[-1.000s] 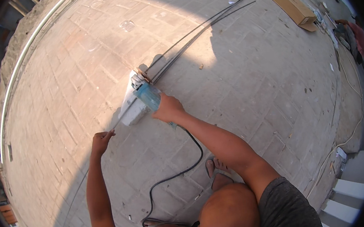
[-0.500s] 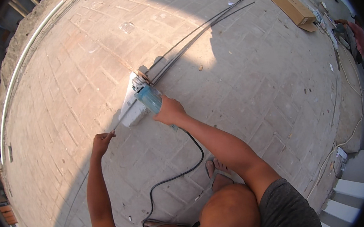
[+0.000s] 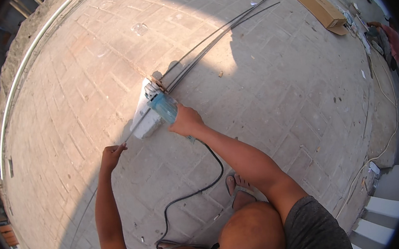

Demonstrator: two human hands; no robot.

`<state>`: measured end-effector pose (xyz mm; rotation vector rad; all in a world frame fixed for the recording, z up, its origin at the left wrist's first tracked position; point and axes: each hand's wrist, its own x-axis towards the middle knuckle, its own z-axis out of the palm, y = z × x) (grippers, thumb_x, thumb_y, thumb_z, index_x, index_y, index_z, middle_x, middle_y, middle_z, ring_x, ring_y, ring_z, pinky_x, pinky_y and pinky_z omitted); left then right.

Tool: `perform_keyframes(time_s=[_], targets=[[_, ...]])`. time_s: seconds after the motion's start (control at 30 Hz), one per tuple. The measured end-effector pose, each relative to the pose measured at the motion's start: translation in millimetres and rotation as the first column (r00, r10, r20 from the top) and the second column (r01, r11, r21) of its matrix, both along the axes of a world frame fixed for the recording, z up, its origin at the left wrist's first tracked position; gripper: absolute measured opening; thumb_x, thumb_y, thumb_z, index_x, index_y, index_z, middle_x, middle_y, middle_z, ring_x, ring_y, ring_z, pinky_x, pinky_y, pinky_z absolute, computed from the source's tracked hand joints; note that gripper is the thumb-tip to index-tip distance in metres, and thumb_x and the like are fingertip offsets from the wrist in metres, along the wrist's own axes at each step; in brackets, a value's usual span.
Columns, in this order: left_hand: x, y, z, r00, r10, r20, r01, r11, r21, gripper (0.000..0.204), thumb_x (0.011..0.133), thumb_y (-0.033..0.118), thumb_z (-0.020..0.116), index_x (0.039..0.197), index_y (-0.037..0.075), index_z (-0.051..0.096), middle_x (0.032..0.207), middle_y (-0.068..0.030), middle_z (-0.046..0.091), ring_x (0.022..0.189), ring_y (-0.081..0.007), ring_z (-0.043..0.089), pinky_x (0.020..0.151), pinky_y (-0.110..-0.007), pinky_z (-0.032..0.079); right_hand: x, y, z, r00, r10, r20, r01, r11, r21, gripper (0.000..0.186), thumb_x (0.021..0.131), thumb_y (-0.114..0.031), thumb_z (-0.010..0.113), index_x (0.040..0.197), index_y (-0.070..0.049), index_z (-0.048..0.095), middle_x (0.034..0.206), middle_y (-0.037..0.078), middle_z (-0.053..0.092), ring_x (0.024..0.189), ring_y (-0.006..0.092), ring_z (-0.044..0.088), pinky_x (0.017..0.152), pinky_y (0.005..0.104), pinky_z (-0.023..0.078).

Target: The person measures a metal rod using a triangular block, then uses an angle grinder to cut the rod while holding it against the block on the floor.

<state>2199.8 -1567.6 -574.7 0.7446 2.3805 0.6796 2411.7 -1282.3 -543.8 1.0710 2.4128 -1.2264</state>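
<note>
My right hand (image 3: 187, 121) is wrapped round the teal body of an angle grinder (image 3: 164, 107). Its metal head and disc lie over thin metal rods (image 3: 194, 64), at a whitish block (image 3: 145, 124) on the paving. Where exactly the disc meets the metal is too small to make out. To the lower left, my left hand (image 3: 112, 156) is closed on a thin metal rod (image 3: 136, 128) that runs over the block under the grinder. The rod's other end trails back toward the lower left. From the grinder's rear, a black cord (image 3: 187, 196) curves down to my feet.
A long cardboard box (image 3: 309, 1) lies at the far right. On the left, a white pipe (image 3: 19, 76) runs along the paving's edge. A pale cable (image 3: 377, 154) and white steps (image 3: 385, 210) are at the right. Another person (image 3: 391, 41) is partly visible at the right rim.
</note>
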Motion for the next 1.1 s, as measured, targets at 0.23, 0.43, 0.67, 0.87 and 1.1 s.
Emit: perform_keyframes(time_s=[0.23,0.43,0.67,0.87,1.1], targets=[[-2.3,0.0,3.8,1.0,0.017,0.025,-0.015,0.996,-0.083,0.048,0.09,0.049,0.068,0.092,0.003,0.079,0.074,-0.012,0.071,0.075,-0.0185,0.066,0.073,-0.034,0.051,-0.8,-2.2,-3.6,0.999,-0.011,-0.047,0.013,0.999,0.031,0.082,0.074,-0.033,0.078,0.14,0.002,0.044,0.124,0.024,0.063,0.116,0.0366,0.063,0.098,0.0434,0.052],[-1.1,-2.1,-4.0,1.0,0.001,0.005,-0.001,1.0,0.014,0.049,0.091,0.051,0.066,0.091,0.004,0.08,0.06,-0.0006,0.052,0.059,-0.0116,0.049,0.058,-0.03,0.041,-2.3,-1.3,-6.1,0.999,-0.008,-0.042,0.009,1.0,0.016,0.085,0.074,-0.034,0.079,0.141,0.002,0.043,0.124,0.023,0.064,0.116,0.0358,0.063,0.098,0.0431,0.052],[0.2,-2.3,-2.1,1.0,-0.005,0.006,0.005,1.0,-0.002,0.05,0.091,0.052,0.066,0.09,0.004,0.08,0.058,0.0001,0.047,0.058,-0.0114,0.046,0.056,-0.031,0.039,-2.6,-1.2,-6.8,1.0,0.0,-0.028,0.0,1.0,0.025,0.084,0.074,-0.034,0.079,0.142,0.002,0.043,0.125,0.022,0.063,0.116,0.0352,0.063,0.098,0.0426,0.053],[1.1,-1.0,0.3,1.0,0.002,0.012,-0.002,1.0,-0.005,0.05,0.092,0.052,0.066,0.09,0.004,0.08,0.057,0.0012,0.046,0.058,-0.0109,0.045,0.056,-0.03,0.038,-1.5,0.3,-4.1,0.999,0.002,-0.034,-0.001,1.0,0.028,0.081,0.072,-0.032,0.079,0.138,0.002,0.046,0.123,0.022,0.064,0.115,0.0361,0.064,0.097,0.043,0.054],[0.9,-1.7,-3.5,1.0,0.004,-0.002,-0.004,1.0,-0.003,0.05,0.092,0.052,0.065,0.091,0.004,0.079,0.059,0.0003,0.051,0.06,-0.0109,0.049,0.059,-0.03,0.041,0.4,0.2,-2.6,1.0,-0.003,-0.014,0.004,0.999,0.038,0.072,0.071,-0.03,0.078,0.13,0.001,0.05,0.118,0.023,0.066,0.112,0.0365,0.065,0.095,0.0428,0.054]])
